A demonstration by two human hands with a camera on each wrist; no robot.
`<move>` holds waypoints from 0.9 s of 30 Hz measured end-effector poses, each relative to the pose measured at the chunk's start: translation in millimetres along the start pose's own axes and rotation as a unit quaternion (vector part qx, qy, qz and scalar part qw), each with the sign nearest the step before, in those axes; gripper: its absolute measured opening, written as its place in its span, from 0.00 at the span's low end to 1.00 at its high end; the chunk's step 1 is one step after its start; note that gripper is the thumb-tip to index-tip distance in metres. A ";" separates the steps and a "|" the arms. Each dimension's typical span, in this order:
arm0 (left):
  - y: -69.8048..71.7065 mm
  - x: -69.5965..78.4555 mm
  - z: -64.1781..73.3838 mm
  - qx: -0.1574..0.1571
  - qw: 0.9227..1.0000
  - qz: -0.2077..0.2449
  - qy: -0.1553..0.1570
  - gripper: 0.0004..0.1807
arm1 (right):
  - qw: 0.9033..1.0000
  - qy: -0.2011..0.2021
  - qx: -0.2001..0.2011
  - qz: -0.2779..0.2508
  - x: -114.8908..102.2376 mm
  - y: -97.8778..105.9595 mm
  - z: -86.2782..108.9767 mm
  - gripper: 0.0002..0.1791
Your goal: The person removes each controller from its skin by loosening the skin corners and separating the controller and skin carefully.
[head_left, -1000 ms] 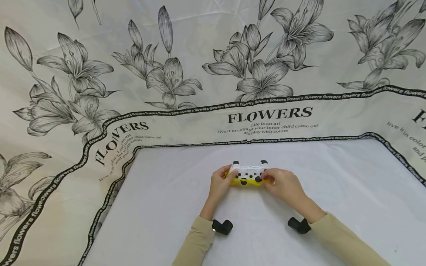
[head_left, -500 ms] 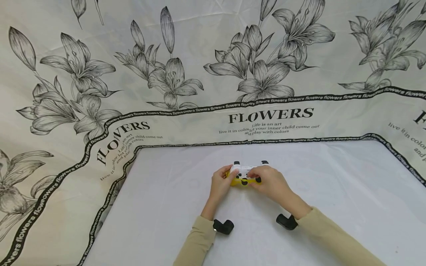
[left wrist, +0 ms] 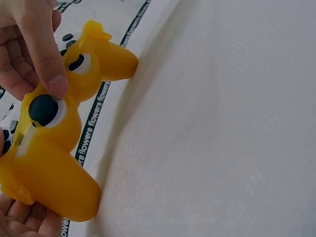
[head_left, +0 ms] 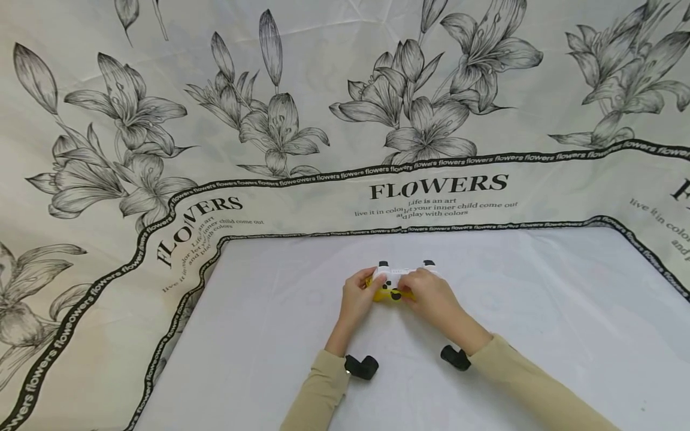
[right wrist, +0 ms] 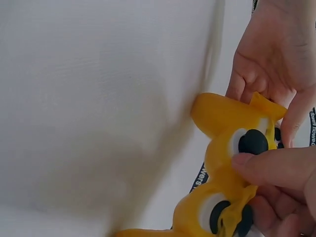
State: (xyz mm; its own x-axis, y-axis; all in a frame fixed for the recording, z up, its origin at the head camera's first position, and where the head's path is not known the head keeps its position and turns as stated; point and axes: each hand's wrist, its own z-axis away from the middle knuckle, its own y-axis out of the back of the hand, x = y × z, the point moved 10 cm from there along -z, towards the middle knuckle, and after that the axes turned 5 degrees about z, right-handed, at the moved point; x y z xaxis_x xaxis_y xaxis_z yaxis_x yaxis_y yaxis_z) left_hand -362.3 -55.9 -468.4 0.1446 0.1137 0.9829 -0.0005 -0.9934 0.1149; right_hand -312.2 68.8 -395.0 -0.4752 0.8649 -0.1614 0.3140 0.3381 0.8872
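Observation:
A white game controller (head_left: 397,279) with black buttons and sticks is held up at the middle of the head view. A yellow silicone cover (left wrist: 59,173) wraps its grips and lower side, with both thumbsticks poking through. My left hand (head_left: 356,302) grips the controller's left end, thumb on top and fingers beneath. Around the middle of the cover's edge, my right hand (head_left: 434,299) pinches, its thumb (right wrist: 276,168) pressed between the two sticks and its other fingers curled over the front. In the right wrist view, a loose fold of cover (right wrist: 229,215) overlaps the right stick.
A white cloth (head_left: 259,335) covers the table beneath the hands. Behind stands a curtain (head_left: 302,137) printed with lilies and lettering. Black wrist-worn devices (head_left: 362,367) stick out from both sleeves.
My right hand has moved left along the controller, from its right end to the middle of the cover's edge. My left hand keeps its grip in the same place.

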 end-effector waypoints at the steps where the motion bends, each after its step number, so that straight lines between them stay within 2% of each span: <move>1: -0.1 1.0 -0.1 -0.001 1.000 0.000 0.000 0.19 | 1.000 0.000 0.000 0.004 -0.7 0.6 -0.7 0.10; 7: 0.1 2.2 -0.5 -0.003 1.000 -0.004 0.005 0.19 | 1.000 -0.003 -0.016 0.024 -3.7 -0.3 -4.5 0.08; 13: 1.1 0.7 0.6 -0.003 1.000 -0.003 0.007 0.20 | 0.999 0.014 -0.024 0.037 -8.2 -3.5 -6.0 0.09; 23: 0.4 -0.4 2.1 -0.002 1.000 -0.008 0.009 0.19 | 1.000 0.007 -0.028 0.006 -6.2 -3.9 -2.7 0.09; 27: -0.7 1.3 1.2 -0.005 1.000 -0.010 0.006 0.20 | 0.999 0.022 -0.013 0.020 -8.3 -1.7 -2.1 0.10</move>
State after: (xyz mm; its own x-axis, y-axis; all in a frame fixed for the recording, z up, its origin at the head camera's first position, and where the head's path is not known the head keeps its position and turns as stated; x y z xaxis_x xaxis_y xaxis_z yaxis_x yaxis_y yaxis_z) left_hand -360.9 -55.1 -467.4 0.1336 0.1336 0.9820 -0.0075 -0.9907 0.1358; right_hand -310.5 60.2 -394.2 -0.4984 0.8603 -0.1076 0.3122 0.2938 0.9034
